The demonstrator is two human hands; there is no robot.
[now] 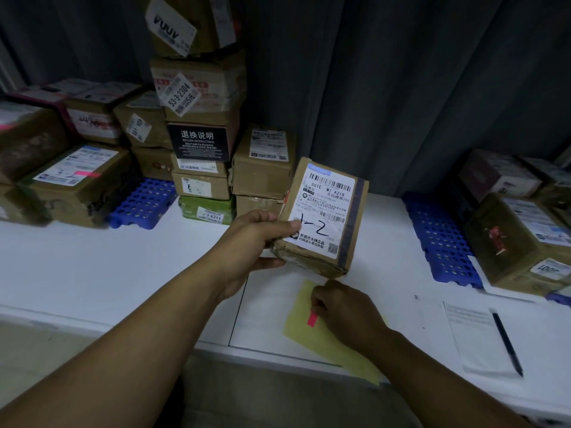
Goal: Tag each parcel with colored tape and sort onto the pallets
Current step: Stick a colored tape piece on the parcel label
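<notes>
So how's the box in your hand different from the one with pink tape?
The held parcel has no coloured tape on its label; the pallet parcel has a pink strip. The held parcel is tilted in the left hand; the pallet parcel lies on the blue pallet. Both are brown cardboard with white labels.

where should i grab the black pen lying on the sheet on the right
Pinch the black pen at mid-barrel, coming straight down from above. It lies flat and diagonal on the white sheet, with bare paper on both long sides, so fingers would likely fit either side.
</notes>
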